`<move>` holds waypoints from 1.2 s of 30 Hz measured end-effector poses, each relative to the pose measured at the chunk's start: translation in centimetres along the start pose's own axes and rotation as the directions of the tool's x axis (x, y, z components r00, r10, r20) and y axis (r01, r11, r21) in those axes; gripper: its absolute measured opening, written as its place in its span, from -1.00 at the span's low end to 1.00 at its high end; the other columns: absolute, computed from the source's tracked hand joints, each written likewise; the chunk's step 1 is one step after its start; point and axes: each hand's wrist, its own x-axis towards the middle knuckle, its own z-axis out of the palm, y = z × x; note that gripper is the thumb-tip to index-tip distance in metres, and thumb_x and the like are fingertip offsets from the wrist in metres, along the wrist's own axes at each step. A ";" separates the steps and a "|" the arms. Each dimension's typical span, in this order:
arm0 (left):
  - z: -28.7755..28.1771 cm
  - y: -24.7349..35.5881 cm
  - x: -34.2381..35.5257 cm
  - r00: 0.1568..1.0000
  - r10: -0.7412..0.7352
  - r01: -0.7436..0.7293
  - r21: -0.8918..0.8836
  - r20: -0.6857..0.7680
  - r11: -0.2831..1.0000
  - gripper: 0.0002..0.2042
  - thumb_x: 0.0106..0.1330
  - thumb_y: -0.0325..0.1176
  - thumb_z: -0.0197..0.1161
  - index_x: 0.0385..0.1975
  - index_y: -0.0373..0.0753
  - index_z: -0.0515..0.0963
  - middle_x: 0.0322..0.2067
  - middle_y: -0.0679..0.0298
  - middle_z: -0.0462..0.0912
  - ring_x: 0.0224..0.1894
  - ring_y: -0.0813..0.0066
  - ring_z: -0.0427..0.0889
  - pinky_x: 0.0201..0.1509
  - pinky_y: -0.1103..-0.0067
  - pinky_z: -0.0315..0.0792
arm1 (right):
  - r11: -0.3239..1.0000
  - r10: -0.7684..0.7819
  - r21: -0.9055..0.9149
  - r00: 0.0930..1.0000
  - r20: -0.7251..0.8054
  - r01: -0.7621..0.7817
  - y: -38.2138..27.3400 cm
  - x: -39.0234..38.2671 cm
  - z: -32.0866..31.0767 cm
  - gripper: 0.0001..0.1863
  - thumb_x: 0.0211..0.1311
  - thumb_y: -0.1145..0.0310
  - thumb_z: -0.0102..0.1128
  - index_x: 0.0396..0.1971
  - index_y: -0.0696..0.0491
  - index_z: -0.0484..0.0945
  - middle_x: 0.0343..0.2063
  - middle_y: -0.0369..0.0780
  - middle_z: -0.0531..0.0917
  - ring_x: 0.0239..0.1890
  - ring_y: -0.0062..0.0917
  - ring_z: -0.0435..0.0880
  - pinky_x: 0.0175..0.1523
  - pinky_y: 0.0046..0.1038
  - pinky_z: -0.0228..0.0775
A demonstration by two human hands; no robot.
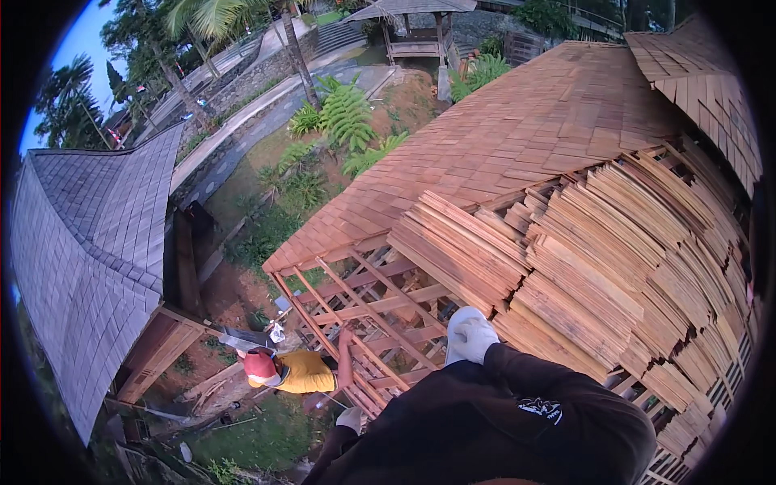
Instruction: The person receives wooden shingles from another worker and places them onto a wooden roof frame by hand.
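My right hand (475, 338), in a white glove, is at the lower middle with its fingers curled against a pale, rounded oblong thing (458, 322) whose kind I cannot make out. Just beyond lie the open roof frame and stacked wooden shingles (566, 323). Lower and to the left, my left hand (351, 418), also gloved in white, is beside the reddish wooden battens (376, 391) at the roof's edge. Its fingers are too small and partly hidden to read. A dark sleeve covers my right arm.
A person in a yellow shirt (307, 372) and red headwear stands below the edge, one arm at the battens. Laid shingles (517, 121) cover the upper slope. A grey shingled roof (97, 218) stands at left. Gaps between rafters (388, 279) open to the ground.
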 end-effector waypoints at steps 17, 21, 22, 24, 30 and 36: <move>4.7 0.5 -0.6 0.991 -0.086 0.083 0.035 0.098 0.996 -0.75 0.39 -0.28 0.14 -0.04 -0.24 0.57 -0.05 -0.07 0.70 0.06 -0.14 0.65 0.15 0.17 0.52 | 0.999 0.003 -0.044 0.988 0.156 0.004 -0.8 3.7 -1.0 -0.50 0.11 -0.01 0.34 -0.04 0.00 0.76 0.06 -0.02 0.68 0.22 -0.12 0.57 0.38 -0.16 0.33; 5.2 0.4 -0.4 0.991 -0.075 0.067 0.074 0.110 0.995 -0.75 0.43 -0.35 0.05 -0.02 -0.27 0.57 -0.01 -0.07 0.69 0.11 -0.12 0.64 0.17 0.20 0.51 | 1.000 0.004 -0.031 0.990 0.141 0.000 -0.4 3.8 -0.2 -0.50 0.10 -0.02 0.36 -0.06 0.01 0.76 0.07 -0.01 0.68 0.21 -0.13 0.59 0.36 -0.19 0.36; 5.4 0.2 -0.4 0.990 -0.093 0.088 0.049 0.109 0.995 -0.77 0.42 -0.38 0.07 -0.04 -0.27 0.59 -0.02 -0.07 0.69 0.12 -0.12 0.63 0.18 0.20 0.51 | 1.000 0.003 -0.031 0.990 0.140 0.002 -0.4 3.9 -0.1 -0.50 0.09 -0.03 0.36 -0.06 0.01 0.77 0.06 -0.01 0.68 0.20 -0.13 0.60 0.35 -0.19 0.37; 5.9 0.0 -0.8 0.992 -0.092 0.090 0.021 0.082 0.996 -0.77 0.39 -0.38 0.09 -0.06 -0.27 0.59 -0.04 -0.07 0.69 0.11 -0.12 0.63 0.18 0.19 0.51 | 0.998 -0.021 -0.052 0.991 0.131 0.028 -0.4 3.7 0.2 -0.50 0.09 -0.03 0.37 -0.07 0.02 0.77 0.05 -0.01 0.69 0.18 -0.13 0.61 0.34 -0.20 0.39; 5.4 1.1 -1.0 0.990 -0.080 0.079 0.015 0.114 0.997 -0.77 0.36 -0.37 0.14 -0.07 -0.29 0.58 -0.05 -0.11 0.68 0.13 -0.14 0.63 0.19 0.20 0.50 | 0.998 -0.016 -0.065 0.994 0.110 0.023 0.0 3.8 0.3 -0.50 0.10 -0.02 0.37 -0.07 0.03 0.77 0.02 0.00 0.71 0.16 -0.12 0.63 0.32 -0.19 0.41; 6.6 0.1 -1.9 0.993 -0.116 0.116 0.010 0.006 0.993 -0.72 0.46 -0.20 0.11 -0.08 -0.31 0.54 -0.08 -0.10 0.71 0.05 -0.12 0.69 0.11 0.19 0.55 | 0.996 -0.054 -0.069 0.994 0.099 0.061 -0.4 3.6 0.6 -0.52 0.12 0.01 0.36 -0.08 0.04 0.77 0.01 0.00 0.72 0.15 -0.11 0.63 0.32 -0.18 0.41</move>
